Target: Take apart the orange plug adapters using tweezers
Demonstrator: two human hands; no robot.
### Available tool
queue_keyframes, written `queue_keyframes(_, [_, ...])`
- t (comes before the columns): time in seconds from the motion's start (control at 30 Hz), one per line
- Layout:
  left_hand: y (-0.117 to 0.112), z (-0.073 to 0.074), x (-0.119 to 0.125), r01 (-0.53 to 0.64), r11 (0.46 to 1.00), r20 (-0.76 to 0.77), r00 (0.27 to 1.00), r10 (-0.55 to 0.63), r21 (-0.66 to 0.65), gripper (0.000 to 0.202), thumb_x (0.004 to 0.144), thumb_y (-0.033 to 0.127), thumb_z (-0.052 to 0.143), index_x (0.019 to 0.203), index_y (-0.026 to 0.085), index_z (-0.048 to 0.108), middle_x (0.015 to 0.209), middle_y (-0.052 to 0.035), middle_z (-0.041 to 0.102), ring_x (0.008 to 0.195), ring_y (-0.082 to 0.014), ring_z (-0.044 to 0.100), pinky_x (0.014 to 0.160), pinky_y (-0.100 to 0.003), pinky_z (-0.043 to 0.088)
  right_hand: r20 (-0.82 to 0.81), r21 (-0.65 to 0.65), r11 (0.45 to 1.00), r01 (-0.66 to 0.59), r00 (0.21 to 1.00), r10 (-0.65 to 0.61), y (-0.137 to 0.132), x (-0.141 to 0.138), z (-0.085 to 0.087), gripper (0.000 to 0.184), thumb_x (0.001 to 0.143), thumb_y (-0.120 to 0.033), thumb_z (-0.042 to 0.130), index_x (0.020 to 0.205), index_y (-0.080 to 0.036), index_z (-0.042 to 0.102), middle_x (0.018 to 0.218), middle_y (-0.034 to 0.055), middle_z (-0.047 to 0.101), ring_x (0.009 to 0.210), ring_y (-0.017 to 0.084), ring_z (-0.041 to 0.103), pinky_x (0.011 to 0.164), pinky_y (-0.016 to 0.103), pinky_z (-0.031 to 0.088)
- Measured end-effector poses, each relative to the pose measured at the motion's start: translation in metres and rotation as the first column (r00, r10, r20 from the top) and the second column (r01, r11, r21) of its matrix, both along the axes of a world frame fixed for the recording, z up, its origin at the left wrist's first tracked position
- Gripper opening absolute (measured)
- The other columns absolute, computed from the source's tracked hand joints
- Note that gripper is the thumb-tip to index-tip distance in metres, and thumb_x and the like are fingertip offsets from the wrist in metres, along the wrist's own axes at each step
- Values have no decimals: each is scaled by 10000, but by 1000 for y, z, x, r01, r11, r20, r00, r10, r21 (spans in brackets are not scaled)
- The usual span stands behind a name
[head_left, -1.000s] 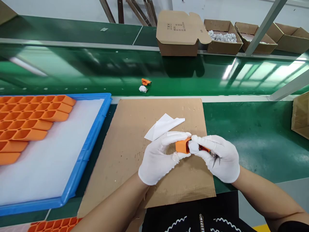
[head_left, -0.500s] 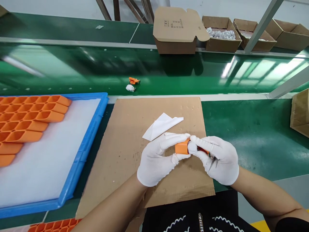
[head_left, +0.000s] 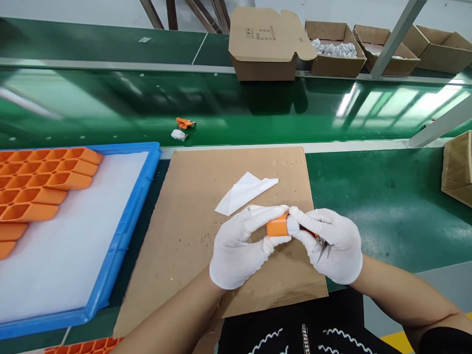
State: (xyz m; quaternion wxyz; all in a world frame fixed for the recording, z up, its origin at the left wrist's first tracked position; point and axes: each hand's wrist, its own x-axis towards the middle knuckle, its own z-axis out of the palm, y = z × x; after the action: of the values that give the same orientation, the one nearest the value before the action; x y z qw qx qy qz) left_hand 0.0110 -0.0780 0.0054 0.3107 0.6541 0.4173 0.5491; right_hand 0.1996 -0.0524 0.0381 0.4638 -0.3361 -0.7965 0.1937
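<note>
Pinching the orange piece [head_left: 277, 226] narrowly with the left hand [head_left: 236, 250], over the cardboard sheet [head_left: 199, 206]. Probably best held level and steady, under light, even pressure from the right hand [head_left: 334, 246], with the points of the metal tool [head_left: 323, 250] turned away from the piece. Closed, on the right side, around this tool and something mostly hidden, with fingertips at the piece's right end

brightly lit workbench, head view. the glossy green strip [head_left: 236, 120] mirrors white window-like panes at right and a long tube-like streak at left; a dark reflection lies below the lidded carton [head_left: 263, 71]. soft shadow dulls the cardboard sheet [head_left: 195, 211] beneath the white gloves [head_left: 234, 253], whose fabric texture washes out.
</note>
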Motion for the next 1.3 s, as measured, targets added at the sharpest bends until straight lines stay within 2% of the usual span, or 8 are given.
queue_keyframes(0.13, [-1, 0, 2, -18, 1000, -6, 1000, 18, -1, 515, 819, 161, 786, 1278, 368, 678, 1165, -26, 766, 979, -213, 728, 873, -383, 617, 4, 11, 1000, -9, 1000, 8, -1, -1, 0, 516, 904, -50, 638, 1368, -277, 624, 837, -22, 750, 698, 82, 685, 672, 161, 590])
queue_keyframes(0.37, [-3, 1, 5, -51, 998, -15, 999, 51, -26, 434, 825, 205, 787, 1238, 309, 706, 1143, -53, 777, 946, -218, 740, 827, -368, 629, 8, -1, 1000, -22, 1000, 22, 0, 0, -2, 495, 912, -62, 630, 1361, -271, 631, 826, -15, 749, 690, 95, 680, 641, 177, 581])
queue_keyframes(0.53, [-3, 1, 5, -63, 998, -38, 997, 63, 11, 485, 813, 185, 796, 1256, 352, 690, 1145, -24, 777, 932, -206, 736, 820, -371, 628, 7, 32, 999, -29, 1000, 29, 0, -1, -3, 529, 916, -51, 615, 1397, -272, 598, 847, -16, 755, 695, 93, 679, 648, 180, 579])
queue_keyframes(0.67, [-2, 2, 6, -86, 996, -55, 995, 88, 36, 491, 814, 190, 798, 1264, 351, 684, 1130, -17, 780, 898, -187, 728, 800, -349, 623, 9, 30, 1000, 7, 1000, -7, -1, -2, -3, 481, 923, -71, 621, 1359, -275, 624, 838, -19, 764, 698, 96, 684, 648, 182, 579])
queue_keyframes(0.87, [-4, 2, 8, -163, 982, -127, 976, 174, 95, 491, 802, 200, 816, 1252, 351, 690, 1129, -10, 783, 923, -190, 737, 821, -339, 621, 113, 151, 987, 47, 992, -64, -2, 0, -9, 559, 917, -69, 618, 1440, -253, 545, 839, -3, 765, 640, 107, 671, 590, 216, 551])
queue_keyframes(0.97, [-6, 3, 9, -192, 974, -130, 970, 208, 121, 487, 801, 185, 813, 1243, 353, 697, 1124, -6, 785, 908, -183, 743, 810, -323, 624, 127, 175, 984, 20, 991, -43, -1, 1, -9, 619, 909, -53, 619, 1483, -245, 492, 848, -4, 763, 630, 109, 665, 577, 222, 548])
queue_keyframes(1.13, [-7, 8, 9, -122, 992, -36, 992, 123, 35, 394, 828, 214, 784, 1203, 317, 724, 1131, -26, 783, 929, -200, 754, 817, -336, 652, -16, 110, 990, -91, 996, 93, 0, 1, -4, 606, 919, -44, 595, 1481, -248, 496, 875, 0, 757, 744, 112, 700, 668, 207, 595])
queue_keyframes(1.3, [-7, 7, 6, -74, 997, 20, 997, 74, 34, 452, 829, 149, 764, 1240, 328, 707, 1185, -24, 767, 1008, -196, 736, 883, -340, 640, 19, 129, 985, -112, 994, 110, 0, 6, -8, 603, 904, -41, 613, 1476, -193, 496, 890, 32, 762, 732, 125, 703, 640, 233, 597])
